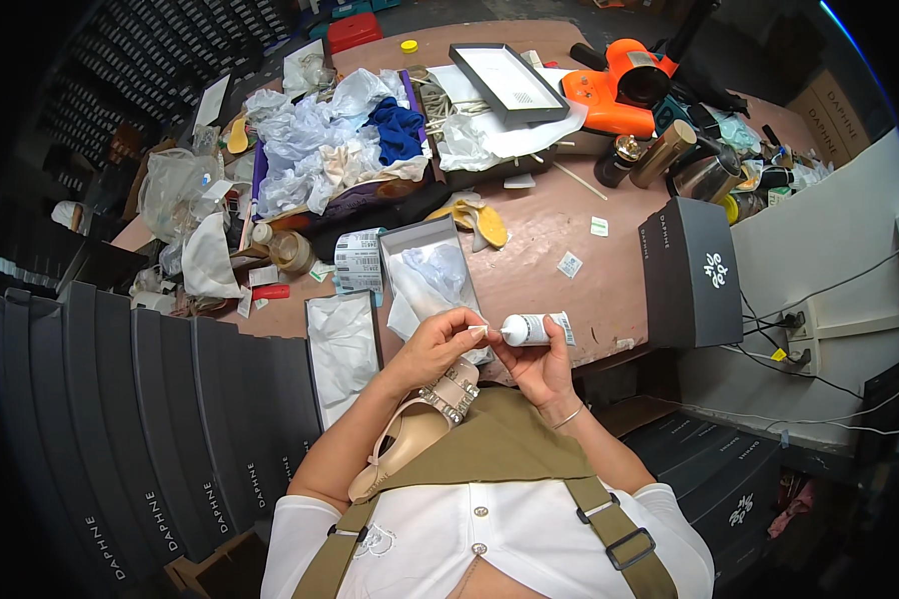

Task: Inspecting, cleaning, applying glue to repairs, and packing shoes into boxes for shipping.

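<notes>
In front of my apron, my right hand (pixel 541 371) grips a small white squeeze tube (pixel 531 329), its nozzle pointing left. My left hand (pixel 432 351) pinches a small white piece (pixel 478 330) between thumb and fingertips, close to that nozzle. What exactly the piece is cannot be made out. A beige shoe (pixel 406 439) with jewelled straps rests on my lap beneath my left wrist, partly covered by the forearm. Just beyond my left hand stands an open grey shoebox (pixel 459 232) with white tissue (pixel 432 275) inside.
Dark shoeboxes (pixel 160 419) stand in a row at the left. Another dark box (pixel 691 270) sits at the table's right edge. Farther back are a bin of crumpled tissue (pixel 310 130), an orange device (pixel 614 95) and yellow pads (pixel 489 226). A label sheet (pixel 358 262) lies by the shoebox.
</notes>
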Available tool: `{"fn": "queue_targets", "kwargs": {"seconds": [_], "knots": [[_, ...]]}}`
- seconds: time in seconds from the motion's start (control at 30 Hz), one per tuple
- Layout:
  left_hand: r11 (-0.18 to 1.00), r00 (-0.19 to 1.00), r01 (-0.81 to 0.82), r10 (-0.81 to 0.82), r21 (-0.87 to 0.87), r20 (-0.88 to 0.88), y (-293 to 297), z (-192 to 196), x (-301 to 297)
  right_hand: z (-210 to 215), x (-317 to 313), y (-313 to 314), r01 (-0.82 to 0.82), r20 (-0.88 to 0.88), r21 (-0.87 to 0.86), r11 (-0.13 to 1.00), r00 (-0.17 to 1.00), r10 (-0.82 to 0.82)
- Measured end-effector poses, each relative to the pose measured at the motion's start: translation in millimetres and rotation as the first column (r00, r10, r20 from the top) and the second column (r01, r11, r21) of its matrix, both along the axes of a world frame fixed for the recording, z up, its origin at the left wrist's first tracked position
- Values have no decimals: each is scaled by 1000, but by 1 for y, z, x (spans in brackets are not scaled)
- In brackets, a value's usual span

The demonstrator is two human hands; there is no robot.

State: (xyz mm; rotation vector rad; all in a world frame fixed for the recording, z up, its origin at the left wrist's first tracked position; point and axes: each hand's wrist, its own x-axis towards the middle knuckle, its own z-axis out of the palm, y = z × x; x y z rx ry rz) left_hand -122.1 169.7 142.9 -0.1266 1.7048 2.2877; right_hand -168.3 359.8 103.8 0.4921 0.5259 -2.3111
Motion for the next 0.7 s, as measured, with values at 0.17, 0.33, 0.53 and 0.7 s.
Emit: {"fn": "queue_targets", "kwargs": {"seconds": [0.17,0.33,0.53,0.7], "knots": [[1000,1000,12,-12,-29,7,-1,-2,0,2,0,0,0,2,-6,1000,1000,0],[999,1000,-20,20,-40,-11,0,-2,1,3,0,-1,17,-16,15,1000,1000,-17],[942,996,-59,33,-332,-84,-1,8,3,7,-1,5,90,-186,180,980,981,-56],[871,996,-10,-34,-492,-80,3,25,1,14,1,2,40,-281,257,966,959,36]]}}
